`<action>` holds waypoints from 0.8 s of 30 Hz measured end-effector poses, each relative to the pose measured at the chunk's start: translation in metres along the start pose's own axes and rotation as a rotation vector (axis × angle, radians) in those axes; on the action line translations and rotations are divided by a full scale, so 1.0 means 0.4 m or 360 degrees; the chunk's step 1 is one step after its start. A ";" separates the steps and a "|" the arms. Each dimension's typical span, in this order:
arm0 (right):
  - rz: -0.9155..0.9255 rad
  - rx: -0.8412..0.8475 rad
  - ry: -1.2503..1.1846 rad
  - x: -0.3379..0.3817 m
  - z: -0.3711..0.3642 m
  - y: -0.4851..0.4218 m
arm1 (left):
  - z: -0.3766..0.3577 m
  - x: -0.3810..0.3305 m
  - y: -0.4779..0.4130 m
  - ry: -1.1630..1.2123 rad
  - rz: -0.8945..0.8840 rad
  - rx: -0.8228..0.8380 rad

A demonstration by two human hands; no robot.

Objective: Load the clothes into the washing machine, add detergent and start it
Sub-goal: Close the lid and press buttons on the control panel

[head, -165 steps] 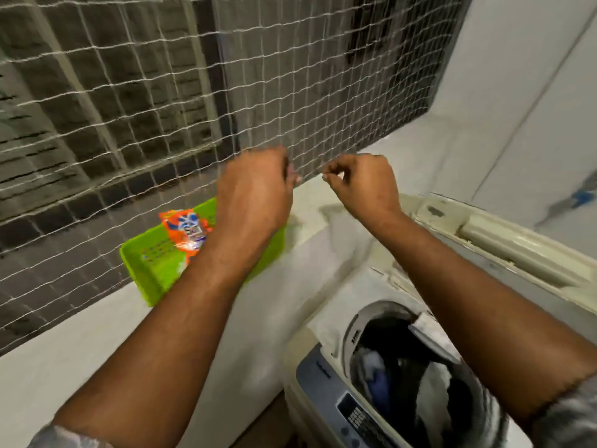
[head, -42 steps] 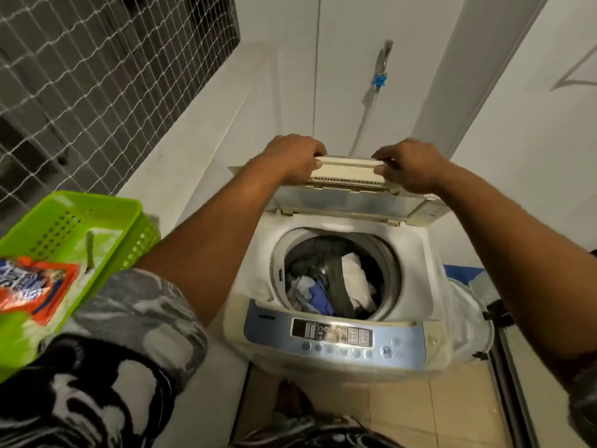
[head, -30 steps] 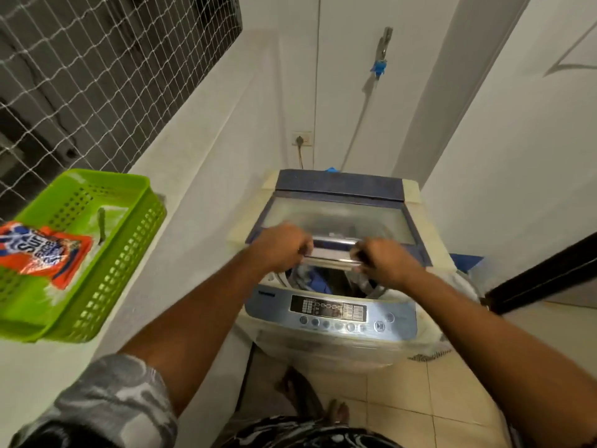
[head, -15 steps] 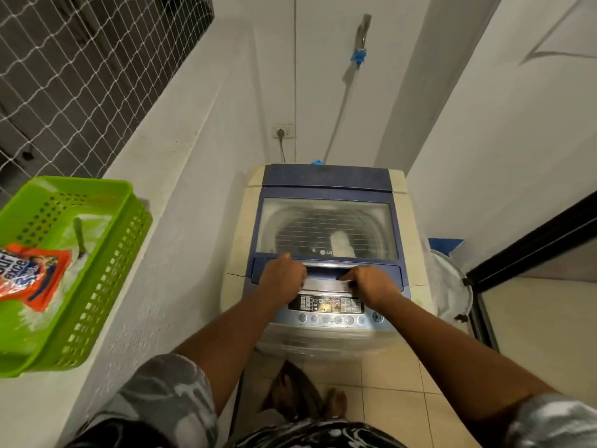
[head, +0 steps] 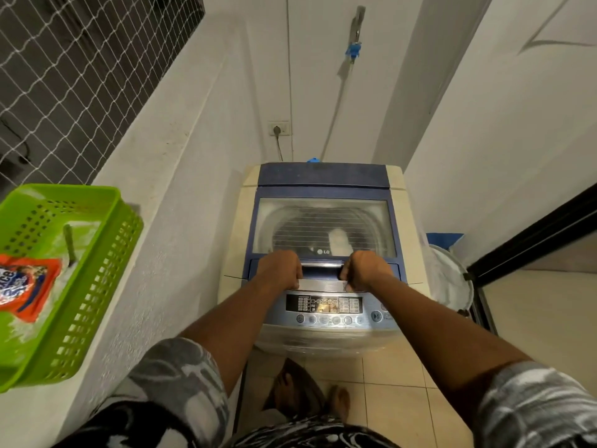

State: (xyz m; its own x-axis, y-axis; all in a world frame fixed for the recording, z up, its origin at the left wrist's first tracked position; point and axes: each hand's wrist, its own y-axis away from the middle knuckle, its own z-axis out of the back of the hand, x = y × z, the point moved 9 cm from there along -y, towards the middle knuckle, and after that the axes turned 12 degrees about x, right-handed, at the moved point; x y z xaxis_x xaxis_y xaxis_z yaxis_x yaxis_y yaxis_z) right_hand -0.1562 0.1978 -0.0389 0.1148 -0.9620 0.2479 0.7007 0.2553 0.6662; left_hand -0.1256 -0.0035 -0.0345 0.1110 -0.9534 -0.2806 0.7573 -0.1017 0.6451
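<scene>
Reaching forward, forearms bare, left hand (head: 280,270) and right hand (head: 365,270) knuckles-up and apart, both curled onto the lid handle (head: 320,273).

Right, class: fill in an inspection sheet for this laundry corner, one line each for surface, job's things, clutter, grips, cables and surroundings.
Surface: washing machine top with its lid down; floor tiles below.
Job's things: white garment visible through the lid window; detergent packet lying in the green basket on the ledge; control panel at the front edge.
Clutter: white laundry bin right of the machine.
Grips: left hand and right hand both curled round the lid handle.
Cables: plug in the wall socket, cord dropping behind the machine; hose hanging from the tap.
Surroundings: netted window left, door frame right.
</scene>
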 end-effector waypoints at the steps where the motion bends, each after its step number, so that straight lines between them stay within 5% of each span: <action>1: 0.0022 0.0006 -0.0014 0.000 0.000 0.001 | -0.003 0.002 0.005 0.0024 -0.0007 -0.0032; 6: 0.0223 -0.0123 -0.0185 -0.024 -0.028 0.040 | -0.024 0.031 0.035 0.0230 -0.0049 -0.0284; 11: 0.0577 -0.0638 -0.0007 -0.035 -0.053 0.145 | -0.033 0.006 0.089 0.0281 -0.0021 -0.0561; 17: 0.0250 -0.1089 -0.0202 -0.229 -0.105 0.227 | -0.043 -0.068 0.146 0.0191 -0.0079 -0.0837; 24: 0.0151 -0.0931 -0.0129 -0.368 -0.212 0.284 | -0.089 -0.112 0.149 0.0054 0.0030 -0.0757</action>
State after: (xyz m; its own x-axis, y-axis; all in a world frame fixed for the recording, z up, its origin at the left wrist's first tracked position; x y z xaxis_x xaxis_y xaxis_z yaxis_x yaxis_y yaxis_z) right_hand -0.0336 0.3602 -0.0595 0.1576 -0.9212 0.3557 0.9642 0.2214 0.1462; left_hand -0.0625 0.0431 -0.0089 0.1425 -0.9433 -0.2998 0.9647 0.0646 0.2554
